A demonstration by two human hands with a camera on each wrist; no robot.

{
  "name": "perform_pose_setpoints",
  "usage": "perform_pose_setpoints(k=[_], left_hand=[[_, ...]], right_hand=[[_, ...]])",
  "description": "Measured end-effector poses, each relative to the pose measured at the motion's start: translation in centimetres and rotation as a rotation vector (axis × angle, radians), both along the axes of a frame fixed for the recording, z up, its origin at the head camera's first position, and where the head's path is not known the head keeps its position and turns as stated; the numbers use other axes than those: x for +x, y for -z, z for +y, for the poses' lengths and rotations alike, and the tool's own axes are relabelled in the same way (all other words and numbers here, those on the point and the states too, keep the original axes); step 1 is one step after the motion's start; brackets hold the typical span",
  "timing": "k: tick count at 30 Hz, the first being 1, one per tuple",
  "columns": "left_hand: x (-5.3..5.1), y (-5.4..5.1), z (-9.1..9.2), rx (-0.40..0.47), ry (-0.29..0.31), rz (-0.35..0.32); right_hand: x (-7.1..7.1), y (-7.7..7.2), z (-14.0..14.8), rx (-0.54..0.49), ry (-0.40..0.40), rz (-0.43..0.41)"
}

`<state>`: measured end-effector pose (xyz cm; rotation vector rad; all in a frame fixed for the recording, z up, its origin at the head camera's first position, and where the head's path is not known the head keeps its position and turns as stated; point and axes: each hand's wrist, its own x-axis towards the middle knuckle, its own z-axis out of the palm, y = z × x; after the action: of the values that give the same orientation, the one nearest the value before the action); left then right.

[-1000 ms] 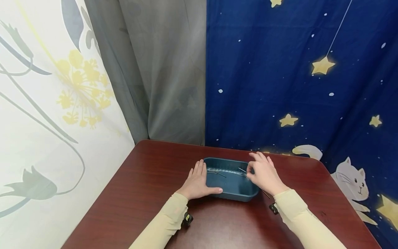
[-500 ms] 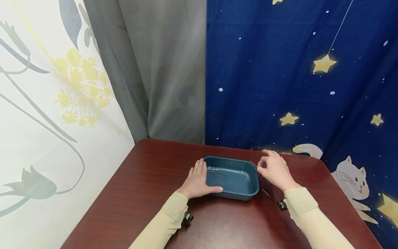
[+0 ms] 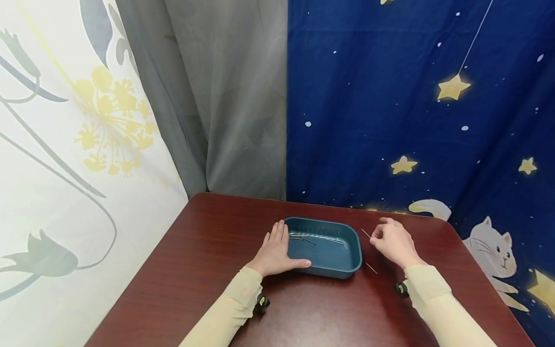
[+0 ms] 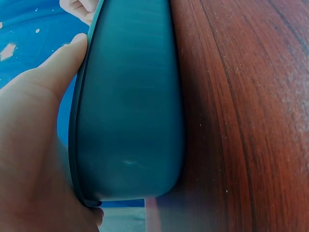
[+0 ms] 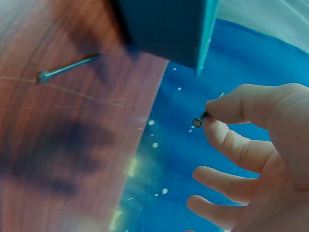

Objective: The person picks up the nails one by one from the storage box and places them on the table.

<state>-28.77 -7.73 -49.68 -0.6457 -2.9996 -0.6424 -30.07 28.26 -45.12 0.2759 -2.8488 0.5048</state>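
A dark teal rectangular tray (image 3: 329, 273) stands on the table with several nails (image 3: 310, 241) lying on its floor. My left hand (image 3: 274, 253) rests on the tray's left end, fingers straight along the rim and thumb stretched over the front edge. To the right of the tray, my right hand (image 3: 394, 242) pinches a nail (image 5: 197, 123) between thumb and index finger; its head shows in the right wrist view. The other fingers of that hand are spread apart. Another nail (image 5: 67, 68) lies on the table beside the tray's right end.
The reddish-brown wooden table (image 3: 208, 250) has its far edge close behind the tray. A grey curtain (image 3: 243, 120) and a blue star-patterned curtain (image 3: 368, 120) hang behind it. A white patterned cloth (image 3: 52, 168) hangs at the left.
My right hand has lifted out of the tray with the nail and moved right, past the rim and over the table. The left hand keeps its place on the tray.
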Motion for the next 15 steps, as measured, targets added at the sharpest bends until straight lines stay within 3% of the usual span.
perform_pose_setpoints(k=[15], left_hand=[[0.1,0.1,-0.1,0.002,-0.004,-0.009]], right_hand=[[0.8,3.0,1.3,0.073,0.021,-0.079]])
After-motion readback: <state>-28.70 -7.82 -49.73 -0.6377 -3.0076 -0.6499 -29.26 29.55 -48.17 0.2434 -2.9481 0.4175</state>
